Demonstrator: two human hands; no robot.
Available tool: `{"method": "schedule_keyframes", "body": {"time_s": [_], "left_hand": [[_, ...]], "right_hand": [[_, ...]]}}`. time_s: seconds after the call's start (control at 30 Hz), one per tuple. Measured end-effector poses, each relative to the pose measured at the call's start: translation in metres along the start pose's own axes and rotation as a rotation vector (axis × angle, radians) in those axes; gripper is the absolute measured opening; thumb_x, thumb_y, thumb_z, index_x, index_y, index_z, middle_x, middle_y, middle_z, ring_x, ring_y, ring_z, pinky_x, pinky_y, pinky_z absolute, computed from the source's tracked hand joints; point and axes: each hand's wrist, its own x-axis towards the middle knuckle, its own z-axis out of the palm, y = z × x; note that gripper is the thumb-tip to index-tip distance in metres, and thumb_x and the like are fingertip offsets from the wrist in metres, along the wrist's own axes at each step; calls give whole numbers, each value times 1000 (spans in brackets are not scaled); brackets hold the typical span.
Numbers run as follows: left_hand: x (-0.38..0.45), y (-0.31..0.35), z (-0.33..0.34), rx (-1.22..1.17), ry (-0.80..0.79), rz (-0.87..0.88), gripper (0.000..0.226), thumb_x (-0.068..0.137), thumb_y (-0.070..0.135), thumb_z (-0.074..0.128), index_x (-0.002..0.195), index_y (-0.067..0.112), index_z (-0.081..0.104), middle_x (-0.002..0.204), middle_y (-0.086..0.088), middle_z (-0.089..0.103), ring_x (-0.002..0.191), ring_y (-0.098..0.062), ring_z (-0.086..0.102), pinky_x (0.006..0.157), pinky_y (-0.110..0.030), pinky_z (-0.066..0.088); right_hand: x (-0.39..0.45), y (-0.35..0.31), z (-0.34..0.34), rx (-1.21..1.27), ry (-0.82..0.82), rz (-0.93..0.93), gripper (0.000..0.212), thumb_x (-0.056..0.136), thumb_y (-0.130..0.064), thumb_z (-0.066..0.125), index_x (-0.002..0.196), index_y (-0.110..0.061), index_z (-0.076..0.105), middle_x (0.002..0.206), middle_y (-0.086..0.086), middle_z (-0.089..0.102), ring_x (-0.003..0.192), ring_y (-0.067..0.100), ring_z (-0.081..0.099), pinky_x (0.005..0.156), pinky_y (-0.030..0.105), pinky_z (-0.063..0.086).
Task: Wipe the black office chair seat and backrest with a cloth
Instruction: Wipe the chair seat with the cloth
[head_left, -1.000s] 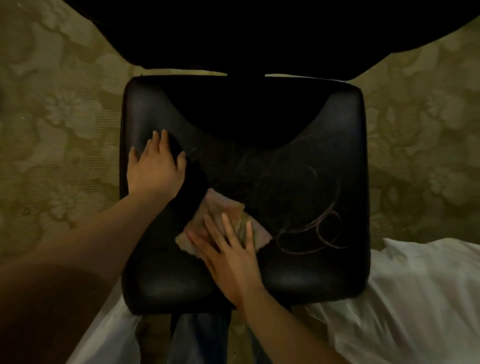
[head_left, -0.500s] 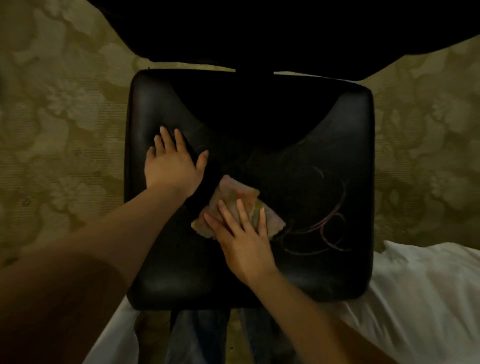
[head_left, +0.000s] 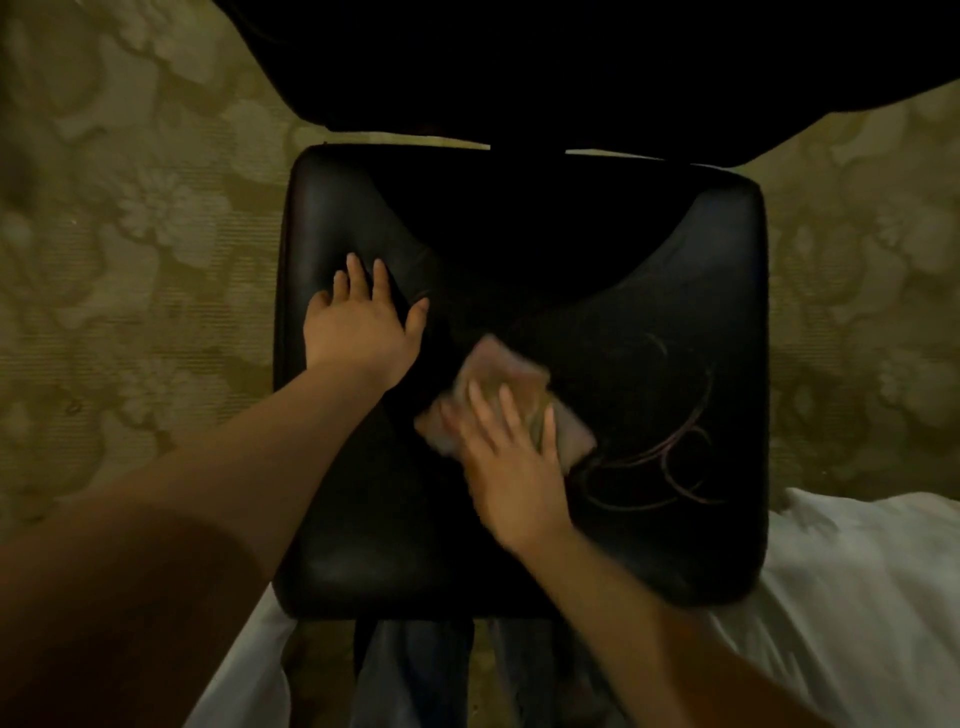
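Note:
The black chair seat (head_left: 691, 270) fills the middle of the view, seen from above, with the dark backrest (head_left: 571, 62) across the top. A small folded pinkish cloth (head_left: 498, 369) lies near the seat's centre. My right hand (head_left: 511, 467) presses flat on the cloth, fingers spread, covering its near half. My left hand (head_left: 363, 327) rests flat on the seat's left part, fingers apart, holding nothing. Curved pale streaks (head_left: 670, 462) mark the seat to the right of the cloth.
Patterned olive carpet (head_left: 130, 260) surrounds the chair on both sides. White fabric (head_left: 857, 597) lies at the lower right and lower left by the seat's front edge. Legs in dark trousers (head_left: 415, 675) show below the seat.
My right hand has slid the cloth a little toward the seat's centre and right. My left hand stays flat on the seat's left part.

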Motion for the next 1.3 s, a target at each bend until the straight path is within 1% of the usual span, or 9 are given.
{"method": "schedule_keyframes", "body": {"time_s": [0.13, 0.23, 0.4, 0.6, 0.8, 0.9, 1.03, 1.23, 1.3], "left_hand": [[-2, -6, 6, 20, 26, 10, 66, 95, 49, 15, 147, 10, 4, 155, -17, 2, 143, -28, 10, 112, -42, 19], [-1, -10, 3, 11, 19, 27, 66, 95, 49, 16, 147, 11, 3, 156, -16, 2, 143, -26, 9, 113, -42, 17], [-16, -12, 9, -113, 71, 1, 66, 96, 46, 24, 147, 9, 4, 156, -11, 3, 143, -23, 8, 115, -42, 12], [-61, -46, 41, -112, 160, 26, 65, 93, 27, 38, 146, 5, 9, 156, -11, 7, 143, -22, 10, 115, -40, 9], [-66, -73, 37, -39, 109, 49, 66, 92, 24, 37, 147, 8, 4, 157, -8, 6, 143, -18, 9, 115, -40, 1], [-65, -70, 35, -67, 91, 45, 66, 92, 24, 38, 147, 8, 5, 157, -8, 4, 144, -18, 6, 115, -40, 2], [-69, -69, 42, -66, 87, 60, 66, 92, 21, 36, 147, 7, 2, 157, -9, -2, 144, -19, 2, 115, -41, 4], [-71, -69, 41, -50, 43, 60, 66, 93, 27, 33, 146, 8, -1, 157, -9, -6, 144, -19, -1, 116, -40, 1], [-71, -67, 41, -58, 40, 46, 66, 94, 27, 33, 146, 8, -2, 157, -9, -7, 144, -19, -2, 116, -39, 2]], "right_hand": [[125, 13, -39, 0, 35, 216, 56, 100, -31, 27, 149, -36, 1, 159, -4, -2, 145, 23, -7, 111, 59, -1], [89, -5, -19, -74, 131, 158, 62, 96, -30, 37, 150, -32, 6, 159, 2, 8, 145, 27, 6, 112, 58, 10], [-37, -23, 20, -29, -48, 1, 67, 79, -36, 37, 145, -33, 26, 149, -3, 35, 135, 26, 32, 99, 60, 36], [144, -22, -32, -82, 14, 122, 57, 100, -33, 26, 149, -35, -3, 159, -3, 0, 145, 24, -5, 111, 58, 4], [-7, -59, 20, -135, -28, -193, 61, 82, -33, 45, 142, -31, 37, 150, -1, 35, 138, 27, 31, 103, 60, 28], [39, -48, 0, -180, -108, -257, 59, 90, -29, 39, 147, -37, 22, 157, -4, 17, 144, 23, 13, 109, 62, 20], [154, -38, -38, -128, 6, 133, 57, 101, -31, 27, 149, -35, -3, 159, -3, -2, 145, 24, -5, 112, 58, 4], [7, -67, 15, -110, 3, -126, 59, 85, -29, 40, 143, -33, 32, 151, -2, 32, 137, 28, 33, 104, 59, 26], [15, -61, 8, -110, -53, -183, 56, 89, -30, 35, 144, -37, 29, 154, -7, 21, 141, 24, 25, 108, 59, 20]]}}
